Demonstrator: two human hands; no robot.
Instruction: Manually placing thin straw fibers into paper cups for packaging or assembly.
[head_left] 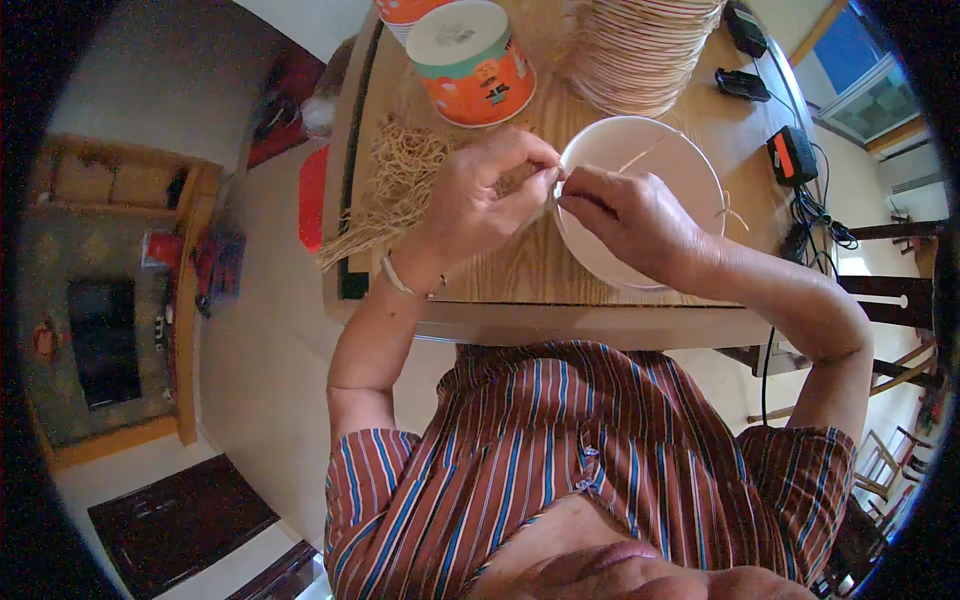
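A white round paper bucket [690,165] stands on the table in front of me, its open mouth facing up. At the left side of its rim, the fingertips of both hands meet. My left hand [490,195] is closed in a pinch just outside the rim; what lies between its fingertips is too small to make out. My right hand [645,220] reaches over the bucket's mouth, also pinched. A thin tan cord [645,152] crosses the inside of the bucket and disappears behind the right hand. Another short cord end [736,212] sticks out at the right rim.
Loose tan cords [395,180] lie piled left of my hands. Behind stand an orange-and-teal printed bucket [480,75] and a tall stack of nested buckets [640,50]. An orange-and-black box [790,155] and tangled black cables [815,220] sit at the table's right edge.
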